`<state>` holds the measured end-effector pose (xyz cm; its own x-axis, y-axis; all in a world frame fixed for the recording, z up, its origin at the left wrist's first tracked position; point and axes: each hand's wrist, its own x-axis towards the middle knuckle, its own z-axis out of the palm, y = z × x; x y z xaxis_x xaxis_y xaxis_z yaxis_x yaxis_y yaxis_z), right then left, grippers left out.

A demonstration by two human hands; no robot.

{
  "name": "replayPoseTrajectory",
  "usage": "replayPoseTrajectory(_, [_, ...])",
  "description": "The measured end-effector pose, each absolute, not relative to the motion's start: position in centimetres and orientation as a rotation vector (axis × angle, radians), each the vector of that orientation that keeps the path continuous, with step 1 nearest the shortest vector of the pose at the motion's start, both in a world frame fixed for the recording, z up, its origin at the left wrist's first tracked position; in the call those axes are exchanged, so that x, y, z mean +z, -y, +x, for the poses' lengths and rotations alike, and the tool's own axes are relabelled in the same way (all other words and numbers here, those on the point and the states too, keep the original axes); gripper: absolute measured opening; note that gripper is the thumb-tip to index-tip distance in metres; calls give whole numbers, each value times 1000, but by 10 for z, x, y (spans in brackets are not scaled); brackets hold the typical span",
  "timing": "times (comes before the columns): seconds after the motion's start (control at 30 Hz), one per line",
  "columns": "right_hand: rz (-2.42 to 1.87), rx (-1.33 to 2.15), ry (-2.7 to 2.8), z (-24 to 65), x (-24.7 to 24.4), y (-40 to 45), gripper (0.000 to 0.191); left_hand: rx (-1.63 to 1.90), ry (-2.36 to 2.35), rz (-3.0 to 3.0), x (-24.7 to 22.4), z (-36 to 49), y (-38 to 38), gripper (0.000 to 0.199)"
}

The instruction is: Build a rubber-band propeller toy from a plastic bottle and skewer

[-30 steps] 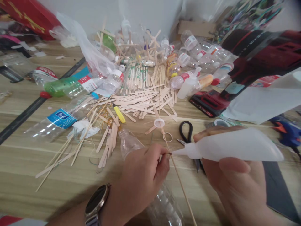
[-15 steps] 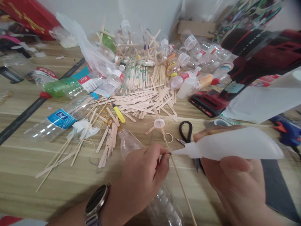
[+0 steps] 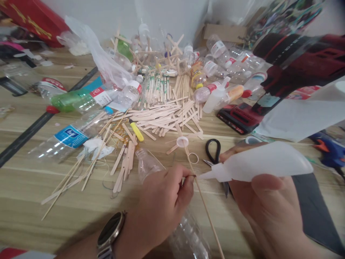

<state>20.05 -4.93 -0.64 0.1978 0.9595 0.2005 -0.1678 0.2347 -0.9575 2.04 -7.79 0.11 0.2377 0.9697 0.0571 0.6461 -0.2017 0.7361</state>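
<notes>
My left hand point(image 3: 167, 201) pinches a thin wooden skewer point(image 3: 205, 205) between thumb and forefinger, where a small dark spot shows. The skewer slants from the lower right up to a white plastic ring point(image 3: 182, 141) and a flat wooden stick behind it. My right hand point(image 3: 266, 201) is closed around a white squeeze bottle point(image 3: 264, 162), held on its side. Its narrow nozzle points left, its tip just beside the dark spot; whether they touch I cannot tell. Under my left hand lies a clear plastic bottle point(image 3: 188, 237), partly hidden. Black-handled scissors point(image 3: 212, 151) lie behind the nozzle.
A red and black cordless drill point(image 3: 285, 79) stands at the right, near a blue glue gun point(image 3: 327, 145). Loose wooden sticks point(image 3: 161, 118) spread across the middle, with a yellow-handled tool point(image 3: 136, 130) in front. Plastic bottles point(image 3: 215, 66) crowd the back. Skewers point(image 3: 67, 183) lie at the left.
The squeeze bottle's rear end has shifted left and slightly up with my right hand, while its tip stays by the skewer. My left hand is nearly still.
</notes>
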Motion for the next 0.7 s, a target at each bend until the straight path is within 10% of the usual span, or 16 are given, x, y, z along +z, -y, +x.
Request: replayPoseTrajectory(0.7, [-932, 999, 1004, 196, -4, 48, 39, 729, -1484, 1890, -2, 19, 78, 18])
